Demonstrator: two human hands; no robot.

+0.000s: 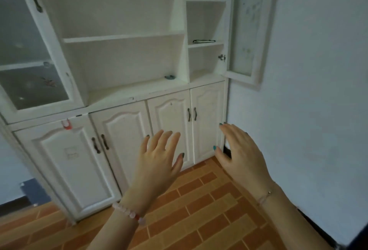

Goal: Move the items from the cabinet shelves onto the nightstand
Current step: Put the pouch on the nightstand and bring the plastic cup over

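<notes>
A white cabinet (123,38) with open shelves fills the view. A thin dark item (204,41) lies on the narrow right shelf. A small dark object (169,77) sits on the wide lower shelf near its right end. My left hand (159,156) is raised in front of the lower doors, fingers spread, holding nothing. My right hand (239,150) is raised beside it, fingers straight, also holding nothing. Both hands are below the shelves and apart from the items. No nightstand is in view.
A glass door (29,50) stands open at the left and another (249,30) at the right against the white wall. Lower doors (171,124) with dark handles are closed. A red hook (66,124) hangs on one. The floor (199,210) is orange tile.
</notes>
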